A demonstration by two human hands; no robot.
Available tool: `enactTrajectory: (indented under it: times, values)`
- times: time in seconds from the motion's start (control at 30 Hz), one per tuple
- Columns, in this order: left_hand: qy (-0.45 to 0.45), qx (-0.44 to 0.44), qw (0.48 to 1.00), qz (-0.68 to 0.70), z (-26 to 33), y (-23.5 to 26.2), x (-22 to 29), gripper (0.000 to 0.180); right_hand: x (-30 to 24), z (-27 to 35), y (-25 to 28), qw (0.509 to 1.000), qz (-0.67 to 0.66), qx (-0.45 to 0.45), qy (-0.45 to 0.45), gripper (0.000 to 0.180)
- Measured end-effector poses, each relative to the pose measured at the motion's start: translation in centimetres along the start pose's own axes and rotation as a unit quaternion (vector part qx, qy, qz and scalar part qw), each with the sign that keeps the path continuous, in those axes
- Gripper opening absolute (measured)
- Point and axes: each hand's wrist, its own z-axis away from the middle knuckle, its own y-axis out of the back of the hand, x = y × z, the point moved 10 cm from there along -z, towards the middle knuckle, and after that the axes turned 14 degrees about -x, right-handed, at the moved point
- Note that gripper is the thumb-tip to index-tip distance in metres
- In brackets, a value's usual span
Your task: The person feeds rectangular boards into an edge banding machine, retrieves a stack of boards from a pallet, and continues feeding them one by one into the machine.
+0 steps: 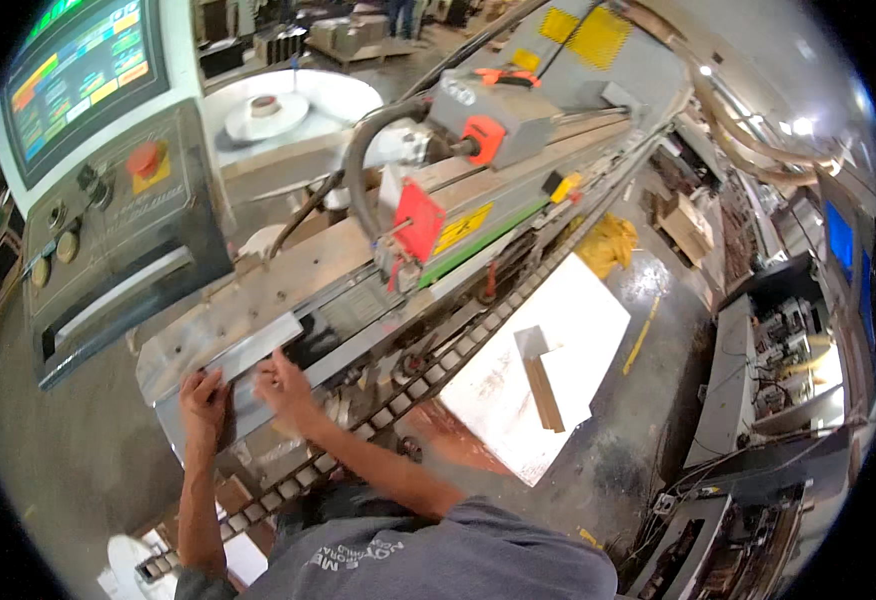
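At the near left end of a long machine bed, my left hand (203,398) is closed with its fingers curled in at the metal edge. Whatever it pinches is too small to make out. A dark narrow piece shows just below those fingers. Close by on the right, my right hand (286,392) hovers over or touches the bed with bent fingers apart and one finger extended. Its fingertips are beside a light grey flat strip (248,345) lying along the bed. No held thing shows in this hand.
A control panel (123,220) with a lit screen and red stop button stands left. A machine head with a red guard (420,218) sits farther along the bed. Beside a block chain (398,402) lies a white board (488,390) bearing narrow brown pieces (541,385).
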Motion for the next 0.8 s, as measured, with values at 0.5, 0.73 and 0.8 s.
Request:
enactTrajectory:
  times: [0.5, 0.73, 0.8]
  values:
    - [0.031, -0.015, 0.999, 0.023, -7.6, -6.9, 6.4, 0.024, -4.6, -0.7, 13.3, 0.995, -0.015, 0.082, -0.049, 0.054]
    - [-0.023, 0.009, 0.999, -0.025, -11.3, -11.0, 11.1, 0.024, -5.6, 0.3, 20.0, 0.989, -0.037, 0.132, -0.058, 0.048]
    - [-0.017, -0.006, 1.0, -0.013, -12.8, -12.7, 11.9, 0.023, -6.3, 1.5, 21.5, 0.982, -0.062, 0.16, -0.075, 0.044]
